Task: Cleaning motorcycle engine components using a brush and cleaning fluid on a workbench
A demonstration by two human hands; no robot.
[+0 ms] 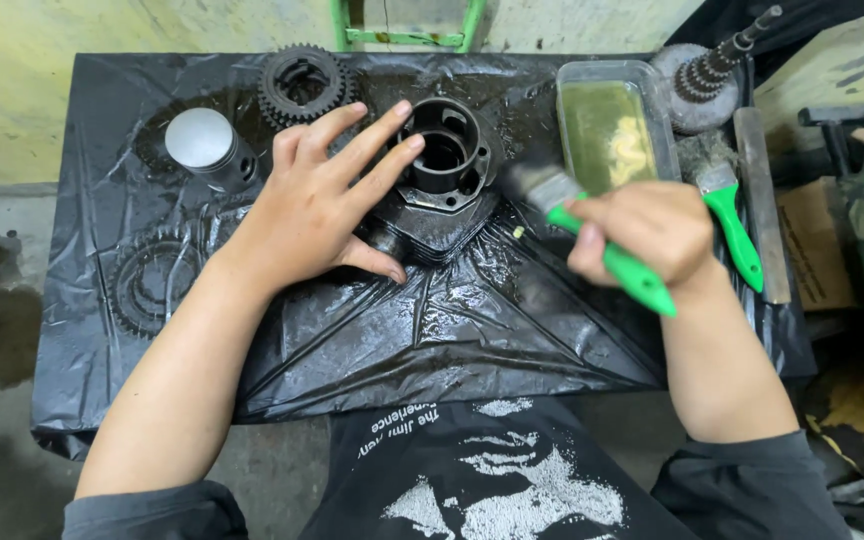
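A dark metal engine cylinder (444, 160) with a round bore sits in the middle of a wet black plastic sheet (472, 320). My left hand (324, 200) lies flat on its left side, fingers spread over the rim and thumb at its base. My right hand (642, 232) grips a green-handled paintbrush (592, 235), whose bristles point at the cylinder's right side, blurred and close to it.
A silver piston (207, 145) and a toothed gear (300, 83) lie at the back left, another gear (152, 280) at the left. A clear tub of greenish liquid (612, 130), a second green brush (727, 215), a flat file (760, 200) and a geared shaft (712, 65) sit to the right.
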